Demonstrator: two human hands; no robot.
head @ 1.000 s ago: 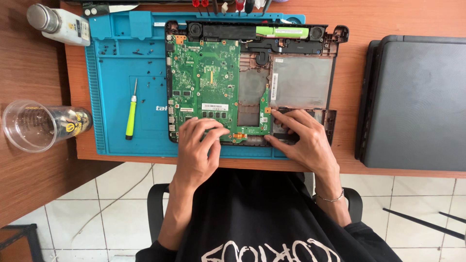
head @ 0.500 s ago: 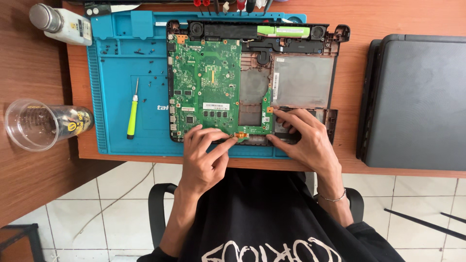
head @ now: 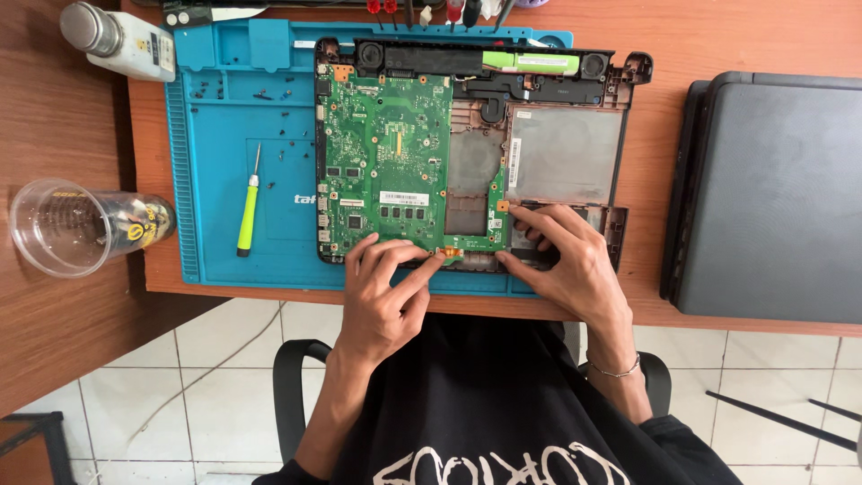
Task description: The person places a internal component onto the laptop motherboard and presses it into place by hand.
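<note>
An opened laptop base (head: 564,154) lies on a blue work mat (head: 224,189), with its green motherboard (head: 386,153) exposed. My left hand (head: 382,292) rests at the board's near edge, forefinger and thumb pinching a small orange ribbon connector (head: 449,255). My right hand (head: 561,260) presses its fingertips on the lower right corner of the board and the case frame beside it. Neither hand holds a loose object.
A yellow-green screwdriver (head: 248,205) lies on the mat's left, with several small screws near it. A clear plastic cup (head: 76,226) lies on its side at the left. A white bottle (head: 117,40) sits top left. A closed dark laptop (head: 772,193) lies at the right.
My left hand has shifted slightly right, its forefinger and thumb reaching to the orange connector. My right hand stays on the board's corner.
</note>
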